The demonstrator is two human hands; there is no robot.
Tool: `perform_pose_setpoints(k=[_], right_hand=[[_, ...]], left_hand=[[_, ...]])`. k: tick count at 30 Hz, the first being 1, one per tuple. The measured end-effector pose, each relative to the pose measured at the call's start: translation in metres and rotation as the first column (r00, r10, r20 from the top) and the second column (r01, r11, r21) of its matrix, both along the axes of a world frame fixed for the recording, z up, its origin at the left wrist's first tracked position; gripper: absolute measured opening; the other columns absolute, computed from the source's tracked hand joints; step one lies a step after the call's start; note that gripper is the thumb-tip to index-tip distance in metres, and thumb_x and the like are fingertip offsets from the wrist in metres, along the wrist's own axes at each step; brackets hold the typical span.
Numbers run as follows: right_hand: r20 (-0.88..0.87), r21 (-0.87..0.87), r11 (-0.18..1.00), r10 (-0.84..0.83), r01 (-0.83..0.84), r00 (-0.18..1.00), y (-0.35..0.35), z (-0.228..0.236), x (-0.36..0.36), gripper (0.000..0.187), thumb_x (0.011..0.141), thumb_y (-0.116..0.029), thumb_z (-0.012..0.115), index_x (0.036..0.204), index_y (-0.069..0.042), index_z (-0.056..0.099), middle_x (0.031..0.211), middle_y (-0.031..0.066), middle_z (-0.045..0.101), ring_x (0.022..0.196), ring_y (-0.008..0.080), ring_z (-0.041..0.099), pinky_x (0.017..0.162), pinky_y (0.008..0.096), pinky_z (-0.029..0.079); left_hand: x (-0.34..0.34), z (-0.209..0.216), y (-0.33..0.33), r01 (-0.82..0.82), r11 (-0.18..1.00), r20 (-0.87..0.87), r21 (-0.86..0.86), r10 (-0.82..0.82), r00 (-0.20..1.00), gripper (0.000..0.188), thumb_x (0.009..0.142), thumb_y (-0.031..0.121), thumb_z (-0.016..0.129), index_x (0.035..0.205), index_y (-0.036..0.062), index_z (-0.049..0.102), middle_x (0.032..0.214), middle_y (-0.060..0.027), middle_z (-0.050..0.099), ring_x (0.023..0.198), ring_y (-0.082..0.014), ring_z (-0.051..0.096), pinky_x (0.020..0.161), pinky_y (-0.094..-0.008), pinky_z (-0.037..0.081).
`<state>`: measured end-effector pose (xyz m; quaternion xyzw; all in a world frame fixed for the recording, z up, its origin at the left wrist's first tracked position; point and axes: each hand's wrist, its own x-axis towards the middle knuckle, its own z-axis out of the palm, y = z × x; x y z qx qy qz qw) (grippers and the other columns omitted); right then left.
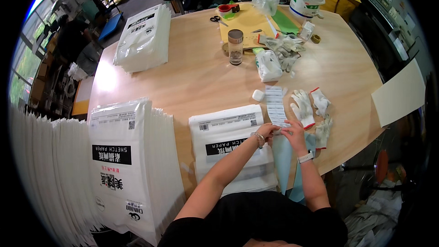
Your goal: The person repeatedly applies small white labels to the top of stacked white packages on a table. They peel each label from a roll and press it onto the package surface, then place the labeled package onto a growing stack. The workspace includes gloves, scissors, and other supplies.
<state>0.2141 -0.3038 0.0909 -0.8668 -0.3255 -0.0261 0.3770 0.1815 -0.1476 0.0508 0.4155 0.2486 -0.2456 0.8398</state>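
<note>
A white strip of printed labels [275, 103] lies on the table in front of me, its near end at my fingers. My left hand [267, 131] is closed, its fingertips pinching at that near end. Close beside it, my right hand [295, 133] pinches the same edge with thumb and fingers. Light-blue backing paper [282, 160] hangs from under the hands toward my body. Left of it, beneath my left forearm, lies a stack of white plastic paper packs [228, 126] with black print. The exact spot between my fingertips is too small to make out.
Tall piles of white packs [118, 132] stand at the left, another stack [144, 36] at the far left. White work gloves [302, 108] lie right of the labels. Farther back are a glass jar [235, 48], tissue pack [268, 65], scissors [216, 18] and bucket [305, 2].
</note>
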Motion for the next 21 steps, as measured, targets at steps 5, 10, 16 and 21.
perform_pose_setpoints(k=[5,10,16,21], right_hand=[[0.135,0.066,0.998,0.002,-0.011,0.991,0.013,0.033,-0.027,0.011,0.063,-0.002,0.065,0.072,-0.003,0.06,0.092,0.0068,0.056,0.091,0.0238,0.049,0.079,0.033,0.038],[-0.325,0.367,0.927,0.053,0.074,0.944,0.047,0.039,-0.038,0.007,0.072,-0.001,0.06,0.079,0.0,0.058,0.081,0.0079,0.057,0.073,0.0141,0.054,0.065,0.0243,0.043],[-0.623,0.432,0.901,0.327,-0.036,0.71,0.148,-0.009,-0.049,0.011,0.074,-0.007,0.061,0.079,0.002,0.06,0.067,0.0034,0.059,0.061,0.0072,0.053,0.057,0.0198,0.043],[-0.588,0.327,0.932,0.329,-0.156,0.739,0.215,-0.046,-0.063,0.011,0.073,-0.009,0.061,0.077,0.001,0.06,0.065,0.0036,0.059,0.059,0.0075,0.053,0.055,0.0201,0.043]], left_hand=[[-0.001,-0.005,-0.001,-0.057,0.989,-0.014,0.134,0.059,0.998,0.017,0.075,0.024,0.06,0.07,0.013,0.049,0.052,0.0054,0.035,0.038,-0.0041,0.029,0.035,-0.0211,0.026],[-0.038,0.003,0.038,-0.18,0.814,0.312,0.553,-0.002,0.95,0.036,0.08,0.028,0.055,0.103,-0.0001,0.052,0.094,-0.0092,0.058,0.064,-0.0168,0.057,0.055,-0.0267,0.047],[-0.15,-0.026,0.147,-0.373,-0.315,0.348,0.873,-0.133,0.928,0.023,0.071,0.006,0.052,0.094,0.0042,0.056,0.103,-0.0087,0.053,0.098,-0.0253,0.046,0.086,-0.0354,0.037],[-0.167,-0.038,0.173,-0.354,-0.301,0.301,0.885,-0.21,0.93,0.03,0.073,0.007,0.048,0.102,0.002,0.053,0.111,-0.0076,0.049,0.101,-0.0245,0.045,0.088,-0.0342,0.036]])
